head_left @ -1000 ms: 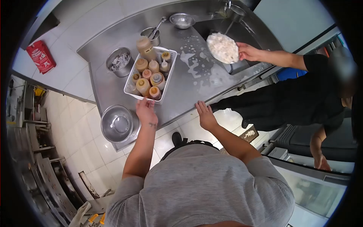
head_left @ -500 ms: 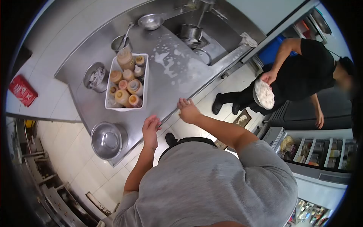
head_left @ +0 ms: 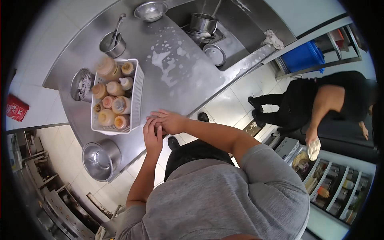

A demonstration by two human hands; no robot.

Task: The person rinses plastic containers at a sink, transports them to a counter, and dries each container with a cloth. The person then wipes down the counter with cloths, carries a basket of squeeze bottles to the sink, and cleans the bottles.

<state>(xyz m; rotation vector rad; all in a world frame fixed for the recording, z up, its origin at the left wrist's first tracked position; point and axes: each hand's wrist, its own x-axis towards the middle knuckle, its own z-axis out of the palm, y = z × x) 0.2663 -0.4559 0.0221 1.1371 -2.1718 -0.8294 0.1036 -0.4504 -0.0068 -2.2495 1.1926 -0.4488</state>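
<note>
My left hand [head_left: 152,137] and my right hand [head_left: 172,122] meet at the front edge of the steel counter [head_left: 176,95]. My right hand's outstretched fingers lie across the fingertips of my left hand, whose fingers point up and are partly covered. I see no object in either hand. Just left of them stands a white plastic basket [head_left: 137,94] packed with several capped squeeze bottles [head_left: 121,105] of orange and tan sauces. An empty steel bowl [head_left: 100,160] sits at the counter's near left corner.
A steel pot with utensils [head_left: 113,45], a pot of whitish pieces [head_left: 83,85] and a shallow bowl [head_left: 151,11] line the back. Water is spilled near the sink [head_left: 234,48]. At right, a co-worker [head_left: 332,96] holds a bowl [head_left: 314,149] over a counter with food compartments.
My hands have come together and shifted left, toward the basket. The co-worker has moved right and down with the bowl, now by the food compartments. The view has shifted slightly.
</note>
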